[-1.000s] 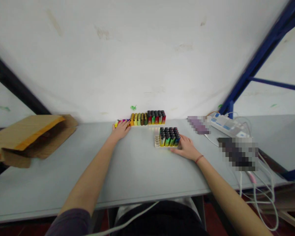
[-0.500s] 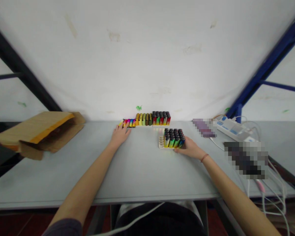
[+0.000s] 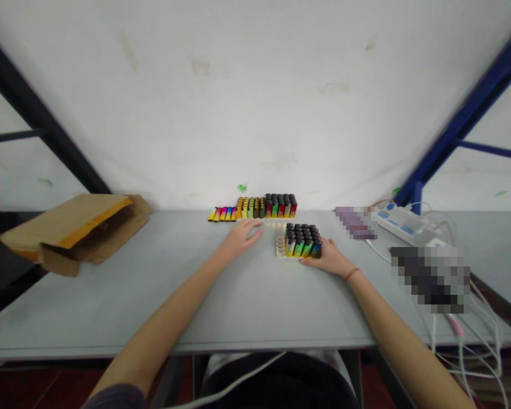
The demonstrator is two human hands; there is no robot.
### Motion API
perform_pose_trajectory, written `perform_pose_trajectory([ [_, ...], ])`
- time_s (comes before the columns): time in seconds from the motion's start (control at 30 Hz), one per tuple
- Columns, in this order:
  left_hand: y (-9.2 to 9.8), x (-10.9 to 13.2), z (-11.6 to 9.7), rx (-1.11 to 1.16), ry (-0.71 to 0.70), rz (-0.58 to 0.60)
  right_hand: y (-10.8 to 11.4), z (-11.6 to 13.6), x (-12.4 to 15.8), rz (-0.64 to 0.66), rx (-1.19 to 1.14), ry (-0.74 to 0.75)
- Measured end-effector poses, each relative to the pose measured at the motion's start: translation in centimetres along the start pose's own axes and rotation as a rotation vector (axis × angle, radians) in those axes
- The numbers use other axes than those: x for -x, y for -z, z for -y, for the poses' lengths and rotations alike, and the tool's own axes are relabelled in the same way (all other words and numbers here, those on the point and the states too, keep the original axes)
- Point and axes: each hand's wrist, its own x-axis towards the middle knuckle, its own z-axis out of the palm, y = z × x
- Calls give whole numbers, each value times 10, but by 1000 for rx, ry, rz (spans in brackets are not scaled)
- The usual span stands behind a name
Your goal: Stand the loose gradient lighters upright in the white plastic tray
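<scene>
Head view: a cream tray (image 3: 280, 247) of upright lighters (image 3: 301, 241) sat on the grey counter (image 3: 111, 307), your right hand (image 3: 330, 258) open against its right end, not clamped. Your left hand (image 3: 241, 238) was open and empty, just short of a lighter row (image 3: 252, 208) by the wall (image 3: 255, 102).

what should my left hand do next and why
Probably the left hand should pick one from the low row of lighters and set it in an empty slot of the cream tray: it looks empty, and the right hand rests against the tray.
</scene>
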Motion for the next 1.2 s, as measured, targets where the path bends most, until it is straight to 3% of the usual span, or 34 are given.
perform_pose_trajectory([
  [0.07,-20,-7,-26,153,-38,119,-1,0,1,13,-20,-26],
  [0.17,-45,-21,-50,314,19,250,-2,1,2,4,-40,-47],
  [0.33,-49,-40,-54,460,69,368,-4,1,3,-5,-54,-50],
  [0.5,-44,-37,-53,471,62,286,-4,3,4,-11,-44,-53],
  [0.77,-64,-33,-45,515,122,234,-5,6,5,-5,-23,-53],
  [0.87,-65,-33,-49,529,95,202,-5,7,5,-2,-17,-59],
  [1.2,-62,-26,-62,493,221,130,-7,6,5,-19,-7,-53],
])
